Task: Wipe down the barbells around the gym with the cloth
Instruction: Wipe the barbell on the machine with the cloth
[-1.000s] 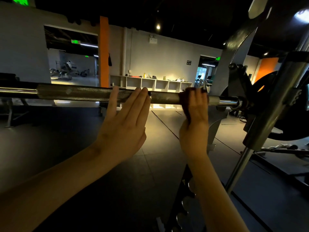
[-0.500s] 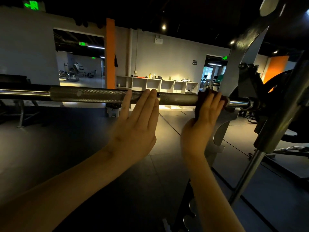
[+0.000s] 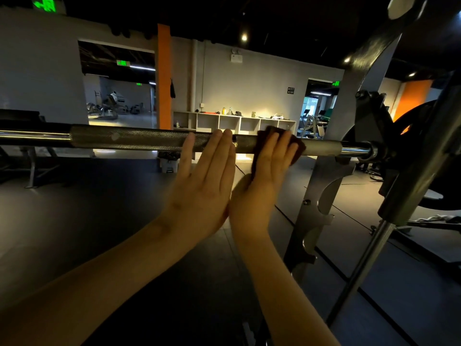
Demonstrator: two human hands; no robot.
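Centre frame: right hand (image 3: 264, 181) is pressing the cloth (image 3: 298, 146) onto the barbell (image 3: 149, 141), fingers straight, thumb possibly hooking it; left hand (image 3: 204, 181) is resting flat, empty, just left.

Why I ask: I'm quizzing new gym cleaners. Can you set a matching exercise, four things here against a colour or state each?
1 left hand
2 right hand
3 cloth
4 pillar

a orange
b dark red, over the barbell
c presses the cloth to the barbell
d bare, straight fingers against the barbell

Pairs: 1-d, 2-c, 3-b, 4-a
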